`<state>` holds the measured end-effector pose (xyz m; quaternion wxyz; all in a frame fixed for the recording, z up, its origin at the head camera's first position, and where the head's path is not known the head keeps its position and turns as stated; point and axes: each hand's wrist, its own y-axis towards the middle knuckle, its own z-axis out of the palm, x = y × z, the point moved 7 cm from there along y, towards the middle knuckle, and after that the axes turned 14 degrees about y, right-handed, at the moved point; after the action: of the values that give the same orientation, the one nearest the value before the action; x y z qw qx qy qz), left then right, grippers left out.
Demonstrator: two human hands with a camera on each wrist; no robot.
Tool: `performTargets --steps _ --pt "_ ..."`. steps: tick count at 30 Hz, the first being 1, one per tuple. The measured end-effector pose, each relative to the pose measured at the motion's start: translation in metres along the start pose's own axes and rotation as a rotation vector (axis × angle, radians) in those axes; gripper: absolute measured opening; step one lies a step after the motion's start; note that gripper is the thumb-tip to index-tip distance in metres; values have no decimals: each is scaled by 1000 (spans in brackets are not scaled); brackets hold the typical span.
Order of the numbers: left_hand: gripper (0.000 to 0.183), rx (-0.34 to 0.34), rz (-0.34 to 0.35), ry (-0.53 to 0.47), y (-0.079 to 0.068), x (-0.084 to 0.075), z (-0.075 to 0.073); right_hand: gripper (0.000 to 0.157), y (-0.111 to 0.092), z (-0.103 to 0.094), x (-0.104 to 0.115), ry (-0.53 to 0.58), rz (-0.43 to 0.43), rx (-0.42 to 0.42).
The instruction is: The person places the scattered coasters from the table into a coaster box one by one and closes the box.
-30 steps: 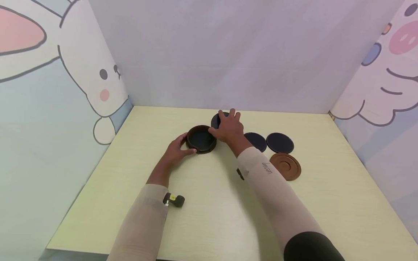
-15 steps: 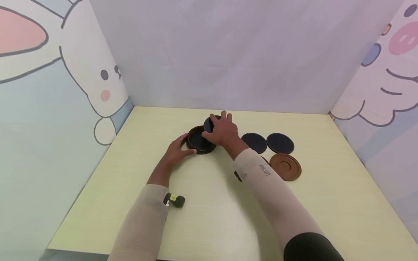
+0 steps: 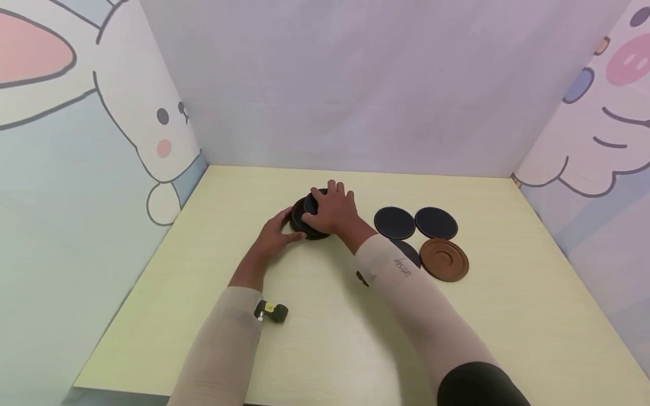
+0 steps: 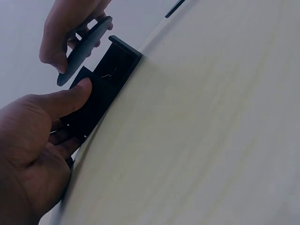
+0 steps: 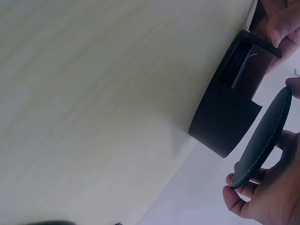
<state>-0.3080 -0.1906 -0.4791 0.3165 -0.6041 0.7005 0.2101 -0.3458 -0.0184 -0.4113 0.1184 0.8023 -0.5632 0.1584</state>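
My left hand (image 3: 274,234) grips the side of a round dark coaster holder (image 5: 225,112) that stands on the table, its thumb near the rim. A notch cut in the holder's wall shows in both wrist views. Just over the holder's top, my right hand (image 3: 335,210) holds a round black coaster (image 5: 262,138) by its edges, thumb on one side and fingers on the other. In the right wrist view, pale stitching runs along the coaster's edge. From the head view, the coaster and right hand cover part of the holder.
To the right on the pale table (image 3: 325,338) lie two black coasters (image 3: 394,223) side by side. Nearer me is a brown ringed disc (image 3: 444,259), and beside it a dark coaster (image 3: 407,252) partly behind the right sleeve. A wall rises behind the table.
My right hand has carried the black coaster left and nearer, from behind the holder to over it. The left hand stays on the holder.
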Motion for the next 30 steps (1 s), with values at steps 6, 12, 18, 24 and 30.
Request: performTargets --steps 6,12,18,24,30 --pt "97 -4 17 7 2 0 0 78 -3 3 6 0 -2 2" --pt "98 0 16 1 2 0 1 77 -5 8 8 -14 -10 7" --pt "96 -3 25 -7 3 -2 2 77 -6 10 8 -16 -20 19" --pt "98 -4 36 -12 5 -3 2 74 -8 10 8 -33 -16 15" --pt "98 -7 28 2 3 1 1 75 -8 16 11 -26 -34 36"
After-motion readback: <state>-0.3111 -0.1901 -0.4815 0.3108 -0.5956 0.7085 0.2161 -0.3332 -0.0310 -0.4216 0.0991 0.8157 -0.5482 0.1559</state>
